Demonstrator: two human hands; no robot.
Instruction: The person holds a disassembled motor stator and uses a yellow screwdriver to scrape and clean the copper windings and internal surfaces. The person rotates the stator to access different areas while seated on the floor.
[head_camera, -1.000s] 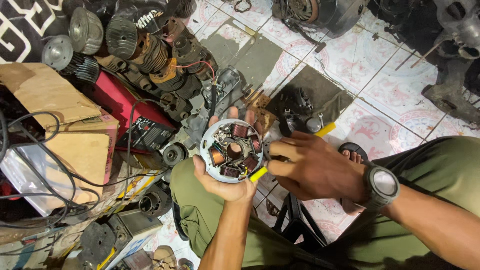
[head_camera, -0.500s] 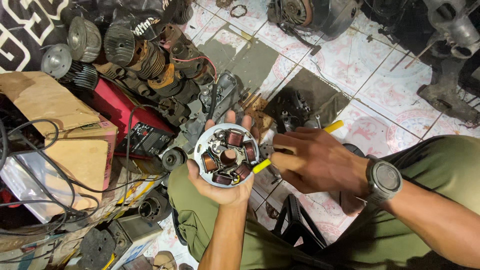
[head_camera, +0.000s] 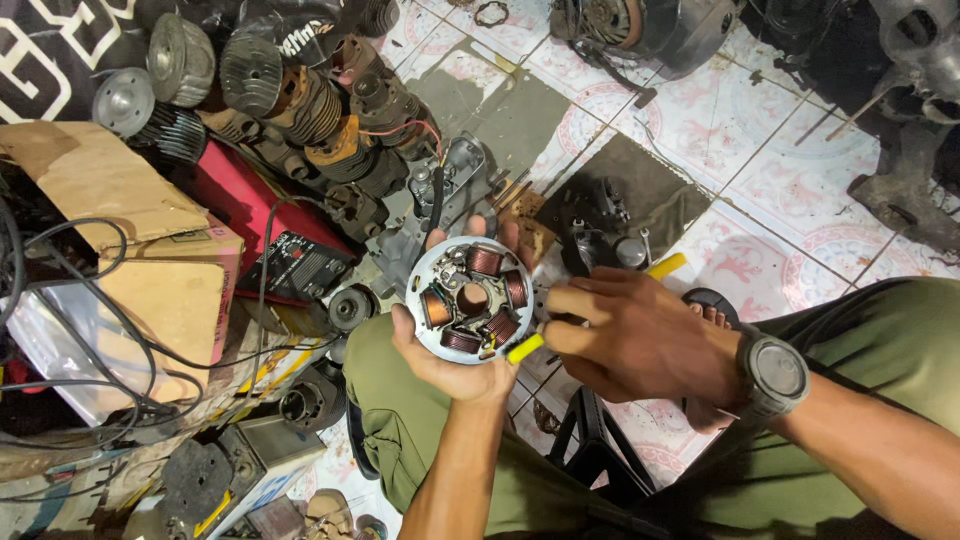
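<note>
My left hand (head_camera: 450, 362) cups a round metal stator plate (head_camera: 470, 298) with several copper-wound coils, held face up above my left knee. My right hand (head_camera: 630, 335), with a dark wristwatch (head_camera: 775, 373) on its wrist, grips a yellow-handled tool (head_camera: 527, 347) whose near end touches the plate's lower right rim. The tool's far yellow end (head_camera: 667, 266) sticks out beyond my fingers. I sit in olive-green trousers (head_camera: 400, 420) on a low black stool (head_camera: 590, 455).
Finned engine cylinders (head_camera: 290, 95) and other greasy parts crowd the upper left. A red box (head_camera: 235, 205), cardboard (head_camera: 110, 185) and tangled black cables (head_camera: 80, 370) lie at left. An engine casing (head_camera: 635, 25) sits top centre on patterned floor tiles (head_camera: 720, 120). Dark engine parts (head_camera: 920, 130) stand at right.
The stator plate and both hands have shifted slightly right and lower in view. The yellow tool's near end now rests against the plate's lower right rim.
</note>
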